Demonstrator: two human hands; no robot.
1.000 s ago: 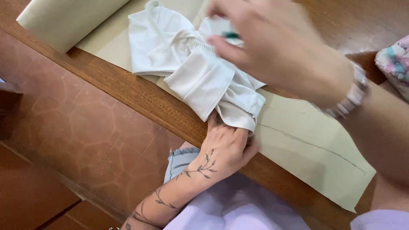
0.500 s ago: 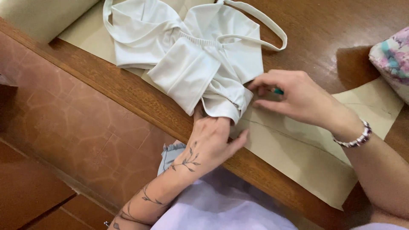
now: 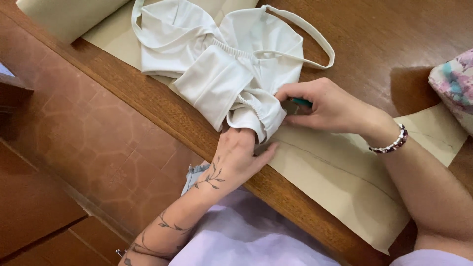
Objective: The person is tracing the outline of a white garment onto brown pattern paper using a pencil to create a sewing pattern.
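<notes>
The person is tracing the outline of a white strappy garment (image 3: 221, 64) onto a sheet of tan pattern paper (image 3: 345, 172) that is lying across a wooden table (image 3: 384, 44). The garment is resting on the paper near the table's front edge, its gathered hem overhanging the left hand (image 3: 241, 155).

The left hand is lying flat, fingers partly tucked under the hem and thumb spread onto the paper, pinning both layers; it is gripping nothing. The right hand (image 3: 327, 106) is closed around a green-barrelled marking tool (image 3: 300, 102), whose tip is hidden just beside the garment's right edge. A beaded bracelet (image 3: 391, 143) is sitting on the right wrist. A faint drawn line (image 3: 345, 165) is already running across the paper toward the right.

To do this step well, judged from the frame:
- The left hand should be pressing close to the point being marked, so the stretchy cloth is not creeping.
- The tool should be riding upright against the fabric edge, not sliding under it.
- The hem gathers should be smoothed flat first; bunched cloth would distort the outline.
- The paper is overhanging the table edge, so downward pressure there risks a crease.

A patterned cloth item (image 3: 456, 83) is lying at the far right, well apart.
</notes>
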